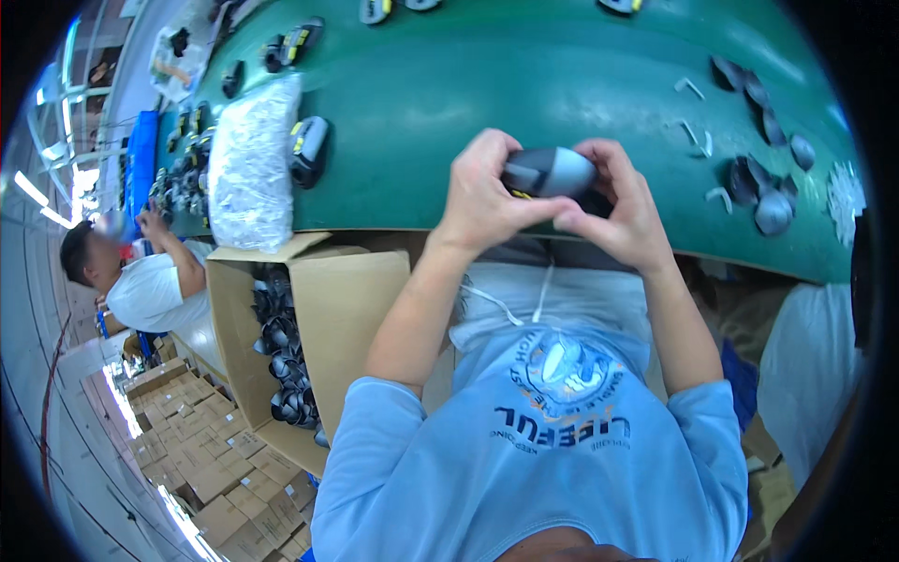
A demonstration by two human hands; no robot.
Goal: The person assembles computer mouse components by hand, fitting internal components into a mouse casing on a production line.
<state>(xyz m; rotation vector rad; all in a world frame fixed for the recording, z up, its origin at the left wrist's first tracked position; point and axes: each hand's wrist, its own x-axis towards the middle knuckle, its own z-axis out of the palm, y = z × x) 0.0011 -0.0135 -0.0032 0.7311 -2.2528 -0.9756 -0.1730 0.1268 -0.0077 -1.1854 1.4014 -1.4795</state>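
Above the near edge of the green table (403,103), both hands hold a rounded black-and-grey plastic device (562,172), shaped like a computer mouse, with a small yellow mark low on it. My left hand (479,195) is closed on its left end. The fingers of my right hand (626,201) curl round the right end, and the two thumbs meet on the near side. My fingers hide part of the underside. To the left, a similar device with a yellow label (309,150) lies beside a clear plastic-wrapped bundle (255,164).
Curved grey shells (773,211) and small white strips (696,139) lie at the right. An open cardboard box (351,304) of dark shells stands below the table's left edge. A co-worker (154,281) sits at far left, near more devices (187,169). Stacked cartons (211,459) lie beyond.
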